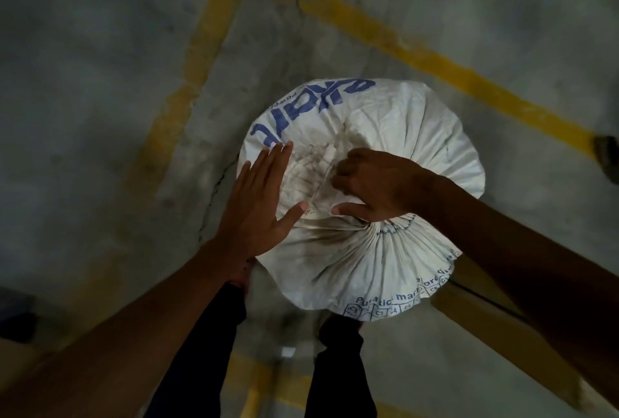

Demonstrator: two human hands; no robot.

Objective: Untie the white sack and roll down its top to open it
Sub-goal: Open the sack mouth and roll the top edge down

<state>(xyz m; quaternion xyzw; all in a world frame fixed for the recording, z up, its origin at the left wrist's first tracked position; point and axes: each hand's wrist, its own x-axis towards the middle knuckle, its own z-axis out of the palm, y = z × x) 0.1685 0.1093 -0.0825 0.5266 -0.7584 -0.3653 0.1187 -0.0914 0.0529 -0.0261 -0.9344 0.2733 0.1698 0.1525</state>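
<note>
A full white sack (402,136) with blue lettering stands upright on the concrete floor, seen from above. Its top is gathered into a tight neck, and the loose fabric above the tie fans out toward me. My left hand (258,196) lies flat on the sack's left side, fingers straight and together, thumb spread. My right hand (371,183) is over the middle of the sack beside the gathered neck, fingers curled, thumb stretched out along the fabric. The tie itself is hidden under my right hand and the folds.
The grey concrete floor (100,82) carries yellow painted lines (435,59) to the left of and behind the sack. My dark trouser legs (338,367) stand just in front of the sack. A brown board (495,327) lies at the lower right.
</note>
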